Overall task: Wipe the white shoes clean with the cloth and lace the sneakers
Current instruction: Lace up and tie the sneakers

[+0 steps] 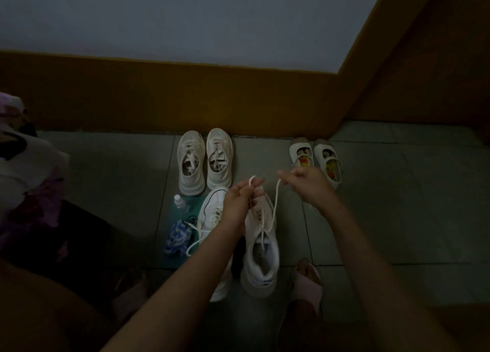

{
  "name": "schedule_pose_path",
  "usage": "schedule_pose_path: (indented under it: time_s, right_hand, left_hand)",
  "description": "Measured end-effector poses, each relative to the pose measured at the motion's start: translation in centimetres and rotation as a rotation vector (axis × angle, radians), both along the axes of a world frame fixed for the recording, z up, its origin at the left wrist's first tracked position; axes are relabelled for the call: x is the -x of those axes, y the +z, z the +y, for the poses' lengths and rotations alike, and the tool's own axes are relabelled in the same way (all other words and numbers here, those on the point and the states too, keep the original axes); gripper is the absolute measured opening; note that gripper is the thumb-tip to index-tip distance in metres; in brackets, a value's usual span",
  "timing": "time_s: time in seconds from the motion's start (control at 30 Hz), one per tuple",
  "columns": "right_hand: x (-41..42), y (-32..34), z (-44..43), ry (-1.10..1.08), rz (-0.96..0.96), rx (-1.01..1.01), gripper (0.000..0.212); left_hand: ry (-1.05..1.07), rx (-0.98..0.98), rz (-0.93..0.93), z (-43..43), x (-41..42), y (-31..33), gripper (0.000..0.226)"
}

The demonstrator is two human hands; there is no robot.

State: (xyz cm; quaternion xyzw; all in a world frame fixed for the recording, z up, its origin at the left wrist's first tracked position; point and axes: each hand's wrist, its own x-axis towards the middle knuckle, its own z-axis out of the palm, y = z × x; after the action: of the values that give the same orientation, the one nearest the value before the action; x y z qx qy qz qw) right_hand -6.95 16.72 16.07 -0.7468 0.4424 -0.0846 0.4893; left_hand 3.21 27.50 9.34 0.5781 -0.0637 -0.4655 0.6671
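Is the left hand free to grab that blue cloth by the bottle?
Probably not yet: the left hand is pinching a shoelace. The blue cloth lies uncovered just left of it.

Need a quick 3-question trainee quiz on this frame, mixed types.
1. True or false: both hands hold lace ends.
2. Which sneaker is being laced? A) left one B) right one
3. Fill in: the bottle stands beside the blue ____.

Key: 1. True: left hand and right hand each pinch the lace. 2. B, the right sneaker. 3. cloth, by the bottle.
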Motion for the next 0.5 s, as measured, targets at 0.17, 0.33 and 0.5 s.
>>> schedule_pose_path:
  time_s: [0.17,0.33,0.5]
  right_hand:
    - [0.0,-1.0,0.5,0.122,0.029,0.029,0.023]
    - [-0.9,-1.3,1.0,0.148,-0.059,-0.024,0.023]
    - [-1.9,-2.1,0.6,0.107,-0.005,0.150,0.010]
  left_hand:
    - [-0.118,-0.060,-0.190,-0.1,-0.2,-0.3,0.024]
    - [-0.458,-0.072,-0.333,0.1,0.1,0.8,0.021]
    - [-0.418,-0.077,-0.383,0.3,-0.2,0.7,0.006]
